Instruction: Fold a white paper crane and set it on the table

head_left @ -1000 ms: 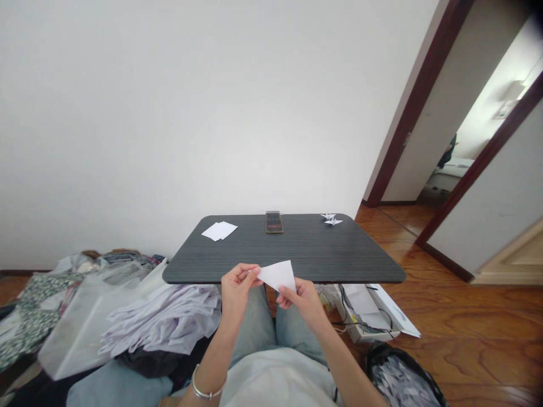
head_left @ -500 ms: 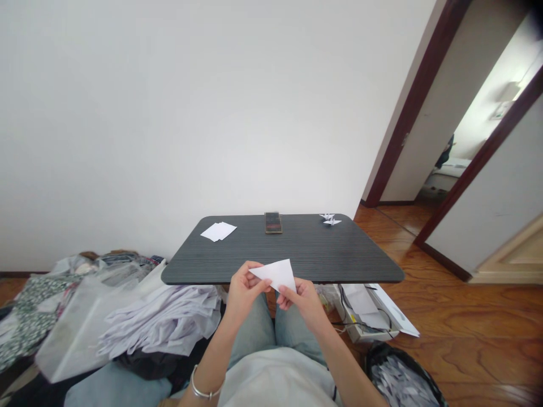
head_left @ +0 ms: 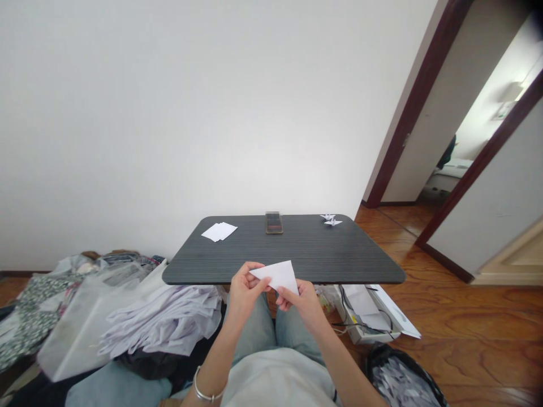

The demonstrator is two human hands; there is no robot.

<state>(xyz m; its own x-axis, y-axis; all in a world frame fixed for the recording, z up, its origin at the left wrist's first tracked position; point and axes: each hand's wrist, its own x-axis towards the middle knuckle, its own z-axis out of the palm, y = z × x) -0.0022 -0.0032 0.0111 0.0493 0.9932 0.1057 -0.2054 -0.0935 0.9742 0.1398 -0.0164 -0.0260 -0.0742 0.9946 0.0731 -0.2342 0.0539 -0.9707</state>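
Gripping a folded white sheet [head_left: 280, 275]: the left hand [head_left: 245, 289] pinches its pointed end, and the right hand [head_left: 302, 299] its lower right corner. The sheet is held up at the near edge of the dark counter [head_left: 339, 257]. Toward the far edge, left to right: white paper squares [head_left: 218, 231], a phone [head_left: 274, 223] and small folded paper figures [head_left: 333, 223].

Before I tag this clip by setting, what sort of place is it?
Probably a room in a home: a heap of what looks like clothing lies on the left, and on the right a dark red door frame stands on a wood-patterned floor.
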